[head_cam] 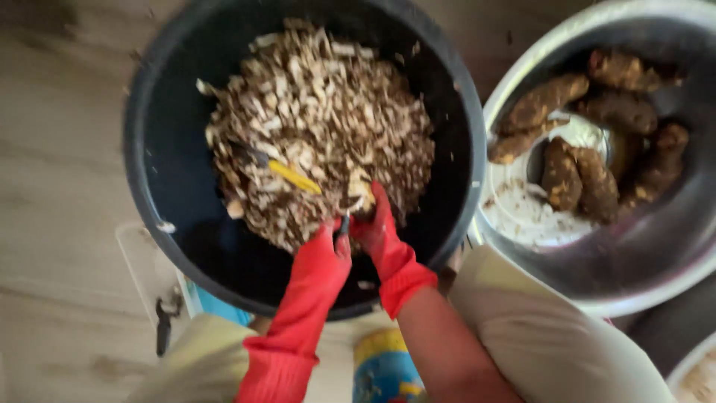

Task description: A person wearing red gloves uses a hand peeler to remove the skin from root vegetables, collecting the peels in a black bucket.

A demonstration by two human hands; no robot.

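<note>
The black tub (160, 142) fills the middle of the view, its round rim running close beside the rim of the steel bowl (597, 295) to its right; the two edges sit just beside each other, with little room between them. Left of the tub the wooden floor (52, 149) lies open. Inside the tub, a heap of brown and pale peelings (321, 112) covers most of the bottom, leaving a bare dark band along the left and near walls. Both red-gloved hands meet at the near edge of the heap. The left hand (322, 250) has its fingers curled together around a small dark tool — blurred, perhaps a peeler. The right hand (377, 224) has its fingers closed on a pale root piece (359, 192). A yellow-handled tool (292, 176) lies on the heap, just beyond the hands. Brown unpeeled roots (597, 142) rest in the steel bowl.
</note>
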